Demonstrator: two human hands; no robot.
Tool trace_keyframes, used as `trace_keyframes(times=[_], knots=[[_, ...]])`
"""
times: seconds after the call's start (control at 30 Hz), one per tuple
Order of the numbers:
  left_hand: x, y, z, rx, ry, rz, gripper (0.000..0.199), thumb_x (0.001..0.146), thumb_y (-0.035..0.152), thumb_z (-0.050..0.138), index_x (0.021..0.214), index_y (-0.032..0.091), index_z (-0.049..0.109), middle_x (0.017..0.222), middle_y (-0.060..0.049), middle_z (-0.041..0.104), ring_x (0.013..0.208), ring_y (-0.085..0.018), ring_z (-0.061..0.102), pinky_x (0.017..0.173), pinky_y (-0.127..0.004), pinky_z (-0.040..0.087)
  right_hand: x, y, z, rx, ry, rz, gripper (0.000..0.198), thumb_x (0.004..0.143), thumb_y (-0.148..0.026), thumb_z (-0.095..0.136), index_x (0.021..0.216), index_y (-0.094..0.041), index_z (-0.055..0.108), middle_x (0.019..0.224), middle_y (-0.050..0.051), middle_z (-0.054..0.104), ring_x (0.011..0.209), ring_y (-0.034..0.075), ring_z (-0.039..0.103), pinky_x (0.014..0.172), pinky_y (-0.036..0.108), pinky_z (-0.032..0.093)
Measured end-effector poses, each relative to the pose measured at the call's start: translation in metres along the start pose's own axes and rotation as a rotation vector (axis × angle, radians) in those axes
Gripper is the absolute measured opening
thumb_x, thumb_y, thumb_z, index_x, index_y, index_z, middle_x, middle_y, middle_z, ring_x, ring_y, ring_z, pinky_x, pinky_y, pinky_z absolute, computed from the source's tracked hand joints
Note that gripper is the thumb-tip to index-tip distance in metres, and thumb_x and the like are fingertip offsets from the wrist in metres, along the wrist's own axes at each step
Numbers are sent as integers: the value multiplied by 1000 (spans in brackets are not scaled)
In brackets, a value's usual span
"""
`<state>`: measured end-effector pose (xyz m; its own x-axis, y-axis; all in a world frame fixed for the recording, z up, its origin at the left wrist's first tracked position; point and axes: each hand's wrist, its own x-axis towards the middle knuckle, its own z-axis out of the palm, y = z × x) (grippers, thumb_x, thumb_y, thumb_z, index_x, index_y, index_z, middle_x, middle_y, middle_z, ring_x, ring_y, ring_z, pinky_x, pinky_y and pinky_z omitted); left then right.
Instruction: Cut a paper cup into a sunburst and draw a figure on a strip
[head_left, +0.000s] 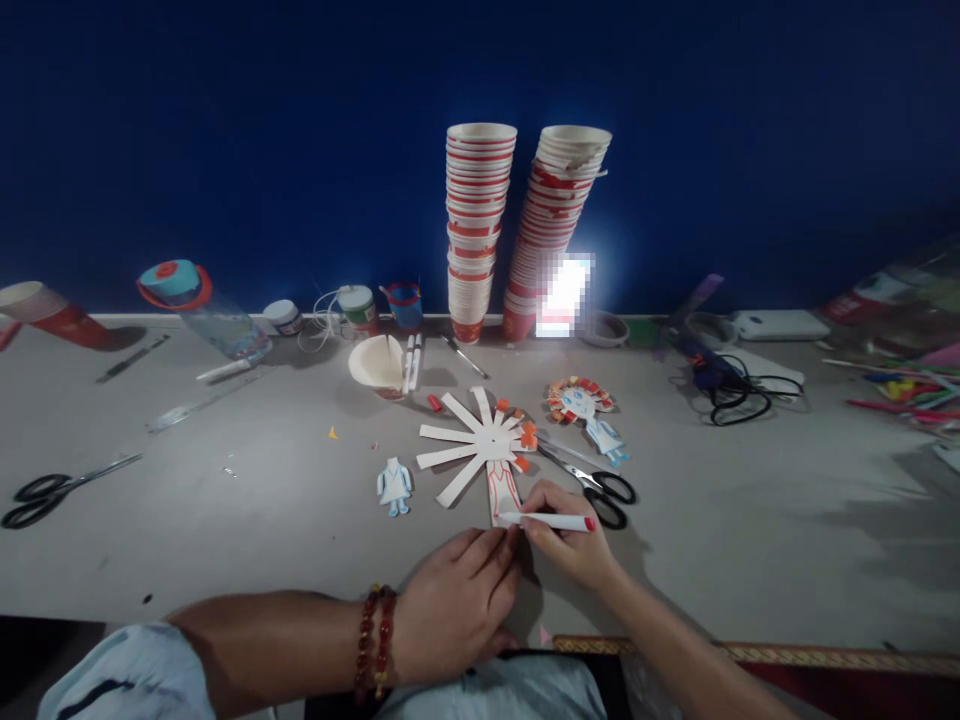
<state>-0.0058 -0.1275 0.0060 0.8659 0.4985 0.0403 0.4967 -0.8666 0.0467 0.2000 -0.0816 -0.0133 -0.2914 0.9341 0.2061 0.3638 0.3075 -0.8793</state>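
My right hand (566, 530) is closed around a white marker (559, 521) with a red end. The marker's tip touches a paper strip (503, 485) bearing a red-outlined body shape. That strip belongs to a cut-open paper cup (493, 442) spread flat like a sunburst, with some short strips showing orange-red tips. My left hand (465, 590) lies palm down on the table, fingers stretched, fingertips at the strip's lower end. Black-handled scissors (600, 490) lie just beyond my right hand. A blue-outlined paper body cutout (394, 487) rests on the left.
A finished-looking paper doll (581, 405) lies behind the scissors. Two tall paper cup stacks (480, 230) stand against the blue wall, one leaning. More scissors (56, 490) and a bottle (202, 310) are at left. A glue gun (705, 360) with black cable lies at right.
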Motion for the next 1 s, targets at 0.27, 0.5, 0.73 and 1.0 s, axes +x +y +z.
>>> trace_keyframes(times=[0.27, 0.5, 0.73, 1.0], knots=[[1, 1, 0, 7, 4, -9, 69, 94, 56, 45, 138, 3, 45, 143, -19, 50, 134, -30, 40, 111, -38, 24, 1, -2, 0, 2, 5, -24, 10, 78, -20, 55, 69, -20, 58, 60, -2, 56, 52, 13, 51, 51, 24, 39], [2, 0, 1, 7, 12, -3, 68, 93, 56, 48, 135, 3, 48, 142, -21, 50, 132, -30, 42, 110, -39, 25, 0, 0, -1, 5, -11, -15, 11, 80, -21, 54, 70, -19, 59, 61, -1, 57, 54, 14, 53, 53, 24, 40], [1, 0, 1, 11, 9, 2, 68, 94, 55, 47, 137, 2, 46, 143, -21, 49, 134, -31, 40, 111, -39, 24, 1, -2, 0, -6, 25, 1, 13, 79, -22, 55, 67, -19, 58, 59, -1, 57, 52, 14, 52, 52, 25, 40], [1, 0, 3, 16, 11, 1, 70, 93, 56, 48, 137, 2, 46, 144, -20, 48, 134, -31, 40, 111, -39, 25, 1, -4, 0, 0, 7, -13, 12, 78, -20, 54, 67, -19, 58, 60, -1, 57, 52, 13, 52, 52, 24, 39]])
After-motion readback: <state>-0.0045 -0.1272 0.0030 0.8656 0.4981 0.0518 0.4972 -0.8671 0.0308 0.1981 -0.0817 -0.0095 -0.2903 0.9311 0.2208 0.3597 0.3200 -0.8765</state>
